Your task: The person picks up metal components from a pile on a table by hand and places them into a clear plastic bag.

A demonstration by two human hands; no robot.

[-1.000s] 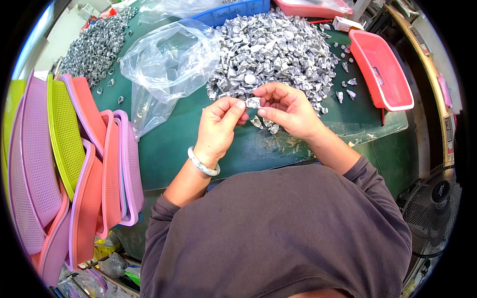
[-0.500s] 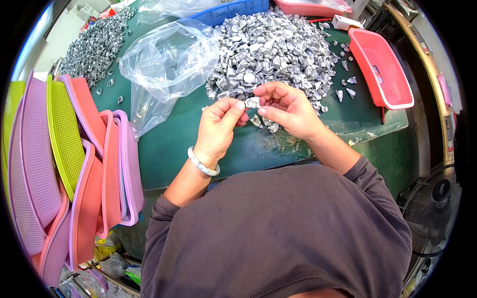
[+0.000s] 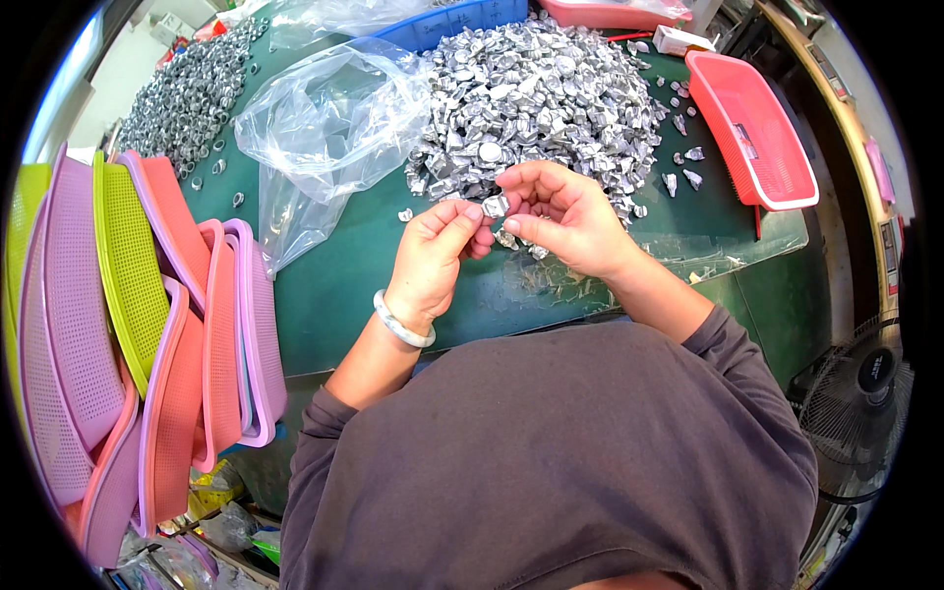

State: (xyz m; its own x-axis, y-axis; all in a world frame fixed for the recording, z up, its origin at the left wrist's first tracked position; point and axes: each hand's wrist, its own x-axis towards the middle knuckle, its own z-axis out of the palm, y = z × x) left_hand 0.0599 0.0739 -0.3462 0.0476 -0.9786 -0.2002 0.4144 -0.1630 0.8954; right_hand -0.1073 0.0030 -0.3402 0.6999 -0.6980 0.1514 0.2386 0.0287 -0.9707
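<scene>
My left hand [image 3: 433, 246], with a pale bangle on its wrist, pinches a small silvery metal piece [image 3: 495, 206] between thumb and forefinger. My right hand [image 3: 570, 218] is close beside the piece, thumb and forefinger spread apart around its right side. Whether another right finger touches the piece, I cannot tell. Just beyond both hands rises a big heap of silvery metal pieces [image 3: 541, 98]. A few loose pieces [image 3: 507, 239] lie on the green table under my right thumb.
Left of the heap a clear plastic bag [image 3: 324, 128] lies crumpled. Small metal rings [image 3: 187, 108] are piled at the far left. Colourful perforated baskets [image 3: 84, 295] stack along the left side. A pink basket [image 3: 757, 138] sits at the right, and a fan [image 3: 855, 413] stands beyond the table edge.
The metal piece has turned in the left fingertips and shifted slightly left. My right thumb and fingers have moved a little left.
</scene>
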